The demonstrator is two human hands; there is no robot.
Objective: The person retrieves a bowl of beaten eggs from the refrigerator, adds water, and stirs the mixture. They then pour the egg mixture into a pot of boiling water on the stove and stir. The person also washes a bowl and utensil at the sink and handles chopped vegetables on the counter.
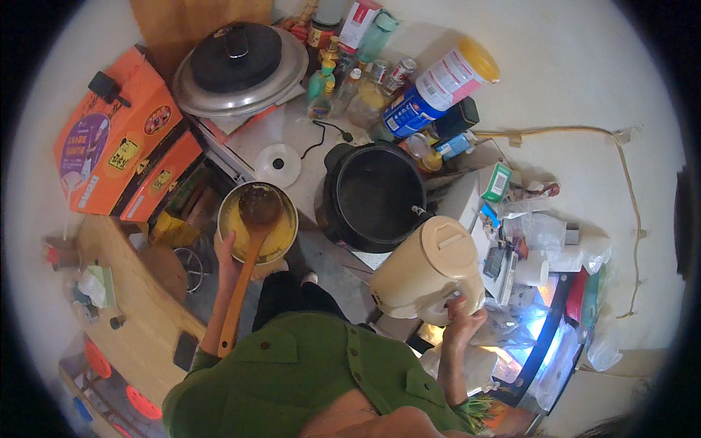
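Note:
With my left hand [229, 257] I hold a white bowl [292, 219] by its side; yellow food coats its inside. A long-handled wooden ladle [243, 284] rests in the bowl, its handle lying over my forearm. My right hand [463, 317] grips the handle of a cream-coloured electric kettle [419, 268], which is tilted, with its lid closed. Beside the kettle, a black pot [378, 197] stands uncovered on the counter, dark inside. Between bowl and pot, farther back, a white lid with a black knob [278, 163] lies on the counter.
A large metal pan with a black lid [235, 60] stands at the back left. Bottles [321, 82], cans and a blue tub [408, 112] crowd the back. Orange cartons [118, 148] and a wooden table [131, 306] are at left. Plastic bags and cups [531, 268] are at right.

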